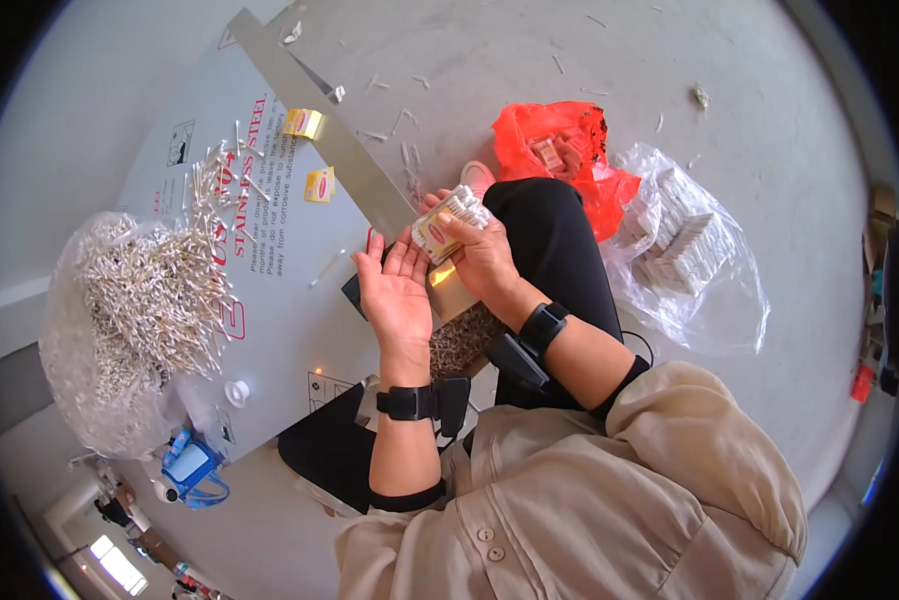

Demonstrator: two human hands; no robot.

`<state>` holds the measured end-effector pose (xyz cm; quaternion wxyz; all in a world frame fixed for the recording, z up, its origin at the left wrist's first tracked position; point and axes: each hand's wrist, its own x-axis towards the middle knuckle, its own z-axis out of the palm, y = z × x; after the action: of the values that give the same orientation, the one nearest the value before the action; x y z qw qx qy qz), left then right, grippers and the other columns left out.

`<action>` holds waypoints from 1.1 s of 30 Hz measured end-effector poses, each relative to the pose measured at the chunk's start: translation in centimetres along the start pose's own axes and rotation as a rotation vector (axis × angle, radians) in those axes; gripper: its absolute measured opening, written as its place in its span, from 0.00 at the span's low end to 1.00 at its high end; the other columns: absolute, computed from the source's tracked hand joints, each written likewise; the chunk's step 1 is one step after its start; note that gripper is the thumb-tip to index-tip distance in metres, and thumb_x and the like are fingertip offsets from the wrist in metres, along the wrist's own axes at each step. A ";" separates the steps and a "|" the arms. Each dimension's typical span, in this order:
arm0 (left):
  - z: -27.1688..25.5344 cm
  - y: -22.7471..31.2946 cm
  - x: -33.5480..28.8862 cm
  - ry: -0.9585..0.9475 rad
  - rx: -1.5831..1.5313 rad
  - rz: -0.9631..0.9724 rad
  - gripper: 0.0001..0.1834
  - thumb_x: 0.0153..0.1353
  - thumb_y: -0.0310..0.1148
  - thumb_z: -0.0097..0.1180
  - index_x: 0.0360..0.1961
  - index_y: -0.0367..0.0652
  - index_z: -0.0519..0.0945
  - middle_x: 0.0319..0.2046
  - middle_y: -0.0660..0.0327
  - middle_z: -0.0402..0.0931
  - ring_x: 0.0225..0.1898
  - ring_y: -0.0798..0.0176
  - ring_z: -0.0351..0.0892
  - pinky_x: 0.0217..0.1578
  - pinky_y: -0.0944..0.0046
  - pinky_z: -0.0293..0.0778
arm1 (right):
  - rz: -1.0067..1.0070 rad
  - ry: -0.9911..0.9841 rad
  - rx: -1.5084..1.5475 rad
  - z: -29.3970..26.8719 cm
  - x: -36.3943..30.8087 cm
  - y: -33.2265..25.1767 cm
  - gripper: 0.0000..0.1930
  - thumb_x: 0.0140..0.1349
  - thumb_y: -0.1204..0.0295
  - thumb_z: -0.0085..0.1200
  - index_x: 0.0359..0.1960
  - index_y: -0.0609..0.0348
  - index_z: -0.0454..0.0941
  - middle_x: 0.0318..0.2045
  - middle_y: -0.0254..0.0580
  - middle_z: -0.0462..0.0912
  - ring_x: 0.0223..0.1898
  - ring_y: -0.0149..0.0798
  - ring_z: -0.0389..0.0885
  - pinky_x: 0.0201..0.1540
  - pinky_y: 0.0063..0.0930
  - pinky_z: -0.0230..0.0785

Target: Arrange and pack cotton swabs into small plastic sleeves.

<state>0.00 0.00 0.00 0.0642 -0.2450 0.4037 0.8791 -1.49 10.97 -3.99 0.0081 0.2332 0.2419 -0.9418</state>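
Observation:
My right hand (488,265) grips a small bundle of cotton swabs (467,208) with a yellow and red label around it, the white tips showing. Beside it my left hand (398,298) is palm up, fingers stretched out, with nothing lying in the palm. Its fingertips come close to the bundle; whether they touch it, I cannot tell. On the table (300,300) left of my hands lie two yellow labels or small wrappers, a farther one (303,123) and a nearer one (320,185). Loose cotton swabs (213,188) are scattered behind the large heap of swabs (155,300).
A clear plastic bag (65,340) surrounds the heap at the table's left. Near it are a white round piece (237,393) and a blue pouch-like item (192,465). Right of my leg, a red bag (518,130) and a clear bag (740,290) with packed swab bundles rest on the floor.

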 end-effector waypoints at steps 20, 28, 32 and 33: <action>-0.5 0.9 -1.5 -0.019 0.034 -0.030 0.42 0.70 0.57 0.39 0.70 0.33 0.46 0.61 0.35 0.62 0.61 0.43 0.67 0.64 0.48 0.60 | 0.039 -0.036 0.143 0.1 0.0 0.0 0.20 0.61 0.78 0.57 0.55 0.66 0.71 0.53 0.51 0.78 0.56 0.47 0.77 0.62 0.43 0.68; -1.2 1.0 -1.0 0.033 -0.088 -0.080 0.36 0.71 0.55 0.40 0.66 0.35 0.55 0.57 0.39 0.67 0.58 0.46 0.70 0.61 0.48 0.63 | 0.007 0.051 0.153 0.4 0.4 -0.6 0.20 0.64 0.75 0.55 0.58 0.64 0.69 0.53 0.50 0.78 0.59 0.47 0.74 0.62 0.43 0.67; -0.9 1.4 -0.9 0.045 -0.071 -0.116 0.35 0.71 0.55 0.40 0.66 0.35 0.55 0.55 0.42 0.69 0.53 0.50 0.72 0.58 0.51 0.65 | 0.010 0.025 0.179 0.2 0.6 -0.8 0.18 0.65 0.76 0.54 0.56 0.64 0.70 0.53 0.50 0.79 0.57 0.47 0.75 0.61 0.44 0.68; -0.9 1.3 -0.8 0.045 -0.071 -0.118 0.35 0.71 0.55 0.40 0.66 0.35 0.55 0.55 0.42 0.69 0.53 0.50 0.72 0.58 0.51 0.65 | 0.010 0.026 0.178 0.0 0.7 -0.8 0.18 0.65 0.76 0.54 0.56 0.64 0.70 0.53 0.50 0.79 0.57 0.47 0.75 0.61 0.44 0.68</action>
<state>0.64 -1.46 0.77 0.0980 -0.2903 0.3583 0.8819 -2.22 11.69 -3.91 -0.0111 0.2465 0.1562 -0.9564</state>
